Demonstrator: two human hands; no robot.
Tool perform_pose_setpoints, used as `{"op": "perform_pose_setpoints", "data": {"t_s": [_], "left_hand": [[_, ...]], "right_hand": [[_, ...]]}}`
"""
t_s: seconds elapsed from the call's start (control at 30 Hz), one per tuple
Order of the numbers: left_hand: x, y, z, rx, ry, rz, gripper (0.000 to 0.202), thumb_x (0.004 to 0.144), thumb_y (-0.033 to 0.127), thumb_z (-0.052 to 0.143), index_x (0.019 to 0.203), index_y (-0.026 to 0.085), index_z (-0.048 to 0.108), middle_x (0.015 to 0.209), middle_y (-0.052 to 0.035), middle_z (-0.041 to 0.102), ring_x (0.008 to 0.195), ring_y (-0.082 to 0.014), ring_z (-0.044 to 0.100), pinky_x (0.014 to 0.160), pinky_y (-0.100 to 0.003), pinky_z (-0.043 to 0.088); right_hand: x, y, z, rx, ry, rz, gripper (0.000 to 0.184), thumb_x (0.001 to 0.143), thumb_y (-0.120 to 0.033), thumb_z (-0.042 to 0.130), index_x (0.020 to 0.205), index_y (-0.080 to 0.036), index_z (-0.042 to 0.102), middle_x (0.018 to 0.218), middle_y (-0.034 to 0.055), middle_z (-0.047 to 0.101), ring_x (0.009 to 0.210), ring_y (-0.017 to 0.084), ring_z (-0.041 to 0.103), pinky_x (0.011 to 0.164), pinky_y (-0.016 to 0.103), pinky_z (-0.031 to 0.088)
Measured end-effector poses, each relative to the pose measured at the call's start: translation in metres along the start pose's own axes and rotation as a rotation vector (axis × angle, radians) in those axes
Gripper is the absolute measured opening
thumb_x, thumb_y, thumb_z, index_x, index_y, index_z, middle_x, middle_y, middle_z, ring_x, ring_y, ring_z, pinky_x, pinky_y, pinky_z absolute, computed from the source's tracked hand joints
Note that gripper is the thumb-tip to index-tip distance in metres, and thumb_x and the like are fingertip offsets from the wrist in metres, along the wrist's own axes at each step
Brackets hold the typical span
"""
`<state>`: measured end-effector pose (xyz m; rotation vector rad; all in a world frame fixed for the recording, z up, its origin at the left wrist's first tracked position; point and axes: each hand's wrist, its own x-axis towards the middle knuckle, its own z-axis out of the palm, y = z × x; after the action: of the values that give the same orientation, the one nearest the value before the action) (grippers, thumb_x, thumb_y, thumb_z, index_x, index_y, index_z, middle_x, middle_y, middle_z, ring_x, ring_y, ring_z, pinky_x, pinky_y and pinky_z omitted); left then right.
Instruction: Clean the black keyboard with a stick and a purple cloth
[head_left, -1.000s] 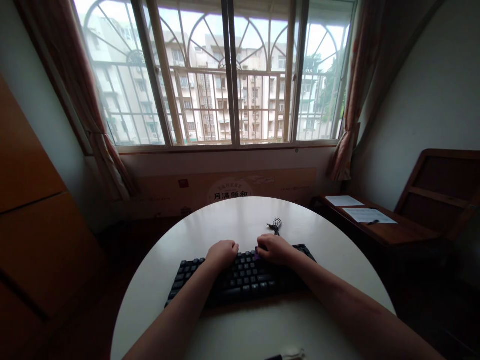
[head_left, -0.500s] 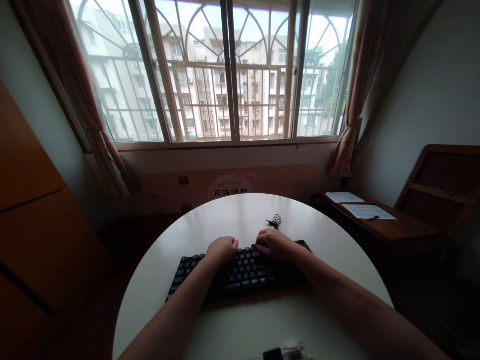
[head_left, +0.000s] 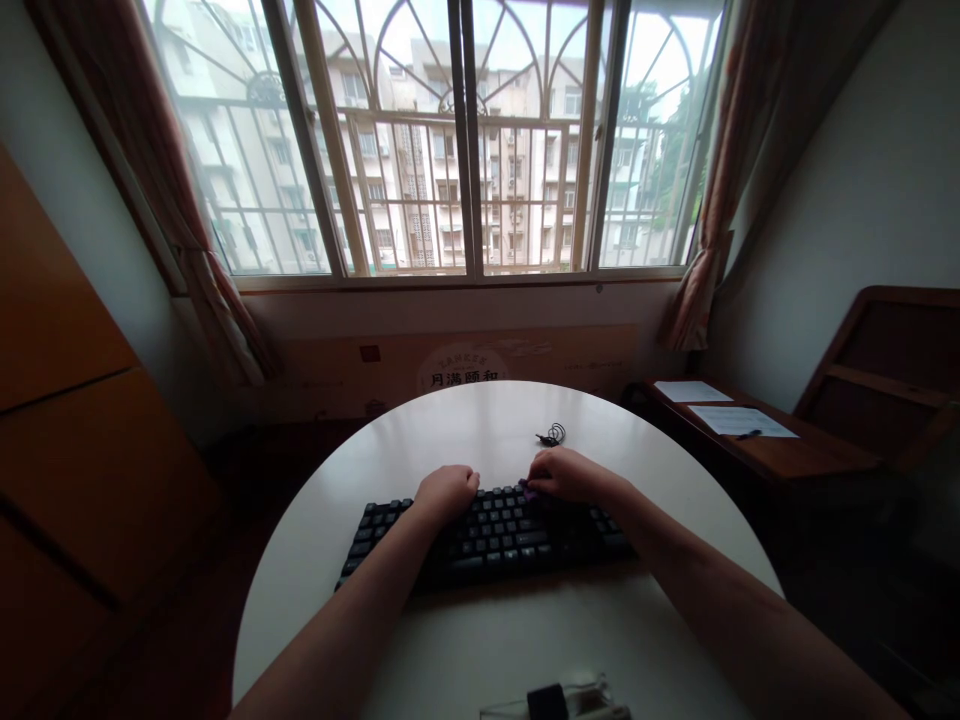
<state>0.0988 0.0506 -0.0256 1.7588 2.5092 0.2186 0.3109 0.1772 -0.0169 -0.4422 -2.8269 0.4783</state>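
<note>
A black keyboard (head_left: 491,560) lies on the round white table, its rows of keys facing up. At its far edge, left of the middle, my left hand (head_left: 448,493) is closed, with its fingertips hidden behind that edge. My right hand (head_left: 566,474) is pinched on a small purple cloth (head_left: 531,491), which touches the keys along the far row. My forearms cover parts of the keyboard's left and right sides. Just beyond my right hand, a coiled black cable (head_left: 552,435) rests on the tabletop.
The round white table (head_left: 315,540) has a curved edge all around. Near its front lies a clear item with a black part (head_left: 547,702), partly cut off. A wooden chair (head_left: 832,460) on the right bears papers (head_left: 742,420) and a pen. Behind stand a window and curtains.
My right hand has shifted a little to the right along the keyboard's far edge with the purple cloth. My left hand stays at the same edge. The view has tilted slightly downward.
</note>
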Motion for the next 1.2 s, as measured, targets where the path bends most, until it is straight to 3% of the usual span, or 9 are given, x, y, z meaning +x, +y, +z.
{"op": "perform_pose_setpoints", "data": {"t_s": [0.2, 0.53, 0.8, 1.07, 1.2], "left_hand": [[-0.001, 0.003, -0.002, 0.008, 0.000, 0.002, 0.043, 0.089, 0.041, 0.032, 0.088, 0.021, 0.070, 0.100, -0.0113, 0.071, 0.095, -0.0277, 0.063, 0.077, -0.036, 0.047], [-0.001, 0.001, -0.002, 0.008, -0.003, 0.002, 0.042, 0.089, 0.040, 0.032, 0.087, 0.022, 0.070, 0.098, -0.0109, 0.071, 0.093, -0.0266, 0.064, 0.076, -0.035, 0.048], [-0.001, 0.001, 0.000, 0.004, 0.006, 0.004, 0.042, 0.089, 0.041, 0.032, 0.086, 0.022, 0.070, 0.098, -0.0111, 0.071, 0.093, -0.0267, 0.063, 0.076, -0.035, 0.047], [-0.002, 0.000, -0.002, 0.008, -0.003, 0.010, 0.042, 0.089, 0.040, 0.031, 0.086, 0.022, 0.069, 0.098, -0.0108, 0.071, 0.093, -0.0275, 0.064, 0.075, -0.036, 0.048], [-0.001, 0.000, -0.001, 0.008, 0.002, 0.010, 0.042, 0.089, 0.040, 0.032, 0.086, 0.021, 0.069, 0.098, -0.0112, 0.071, 0.093, -0.0270, 0.063, 0.075, -0.035, 0.048]], "right_hand": [[0.003, -0.007, 0.008, -0.053, 0.050, -0.030, 0.021, 0.084, -0.028, 0.057, 0.088, -0.017, 0.074, 0.086, 0.0052, 0.068, 0.079, 0.014, 0.059, 0.071, 0.021, 0.039], [-0.002, -0.007, -0.002, -0.217, 0.029, 0.072, 0.018, 0.083, -0.032, 0.060, 0.082, -0.021, 0.074, 0.082, 0.0057, 0.069, 0.077, 0.016, 0.059, 0.067, 0.023, 0.036], [0.002, -0.016, 0.007, -0.166, 0.061, -0.002, 0.021, 0.085, -0.029, 0.056, 0.090, -0.021, 0.074, 0.090, 0.0051, 0.068, 0.078, 0.014, 0.059, 0.070, 0.022, 0.037], [-0.002, -0.007, -0.002, -0.210, 0.024, 0.084, 0.019, 0.084, -0.031, 0.058, 0.088, -0.023, 0.075, 0.086, 0.0041, 0.070, 0.078, 0.015, 0.059, 0.066, 0.022, 0.035], [-0.001, -0.008, 0.001, -0.204, 0.020, 0.053, 0.020, 0.085, -0.029, 0.057, 0.089, -0.022, 0.075, 0.088, 0.0047, 0.069, 0.080, 0.015, 0.060, 0.069, 0.021, 0.037]]}}
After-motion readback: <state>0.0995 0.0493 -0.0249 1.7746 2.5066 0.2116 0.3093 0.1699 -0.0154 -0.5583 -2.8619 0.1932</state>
